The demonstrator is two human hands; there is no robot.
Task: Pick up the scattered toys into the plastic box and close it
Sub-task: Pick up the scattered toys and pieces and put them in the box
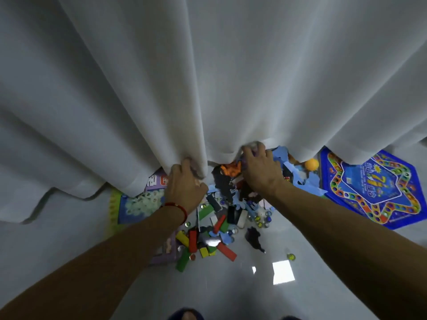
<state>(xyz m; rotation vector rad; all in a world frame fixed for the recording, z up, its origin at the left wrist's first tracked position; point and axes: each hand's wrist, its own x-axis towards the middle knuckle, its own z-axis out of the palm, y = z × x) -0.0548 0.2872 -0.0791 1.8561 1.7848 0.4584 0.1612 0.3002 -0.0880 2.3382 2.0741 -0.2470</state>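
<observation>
Both hands grip the white curtain (208, 77): the left hand (183, 185) bunches a fold, the right hand (258, 168) pinches its hem. The scattered toys (217, 227) lie on the floor (323, 262) beneath. The plastic box cannot be made out.

The white curtain (208, 77) hides the far toys (221, 218) and part of the blue game board (374, 188).

Curtain: a pale, sheer curtain (208, 65) hung in deep folds across the upper view, reaching the floor.
Floor: glossy grey floor (323, 262) lay below.
Light: a bright square reflection (283, 272) shone on it.
</observation>
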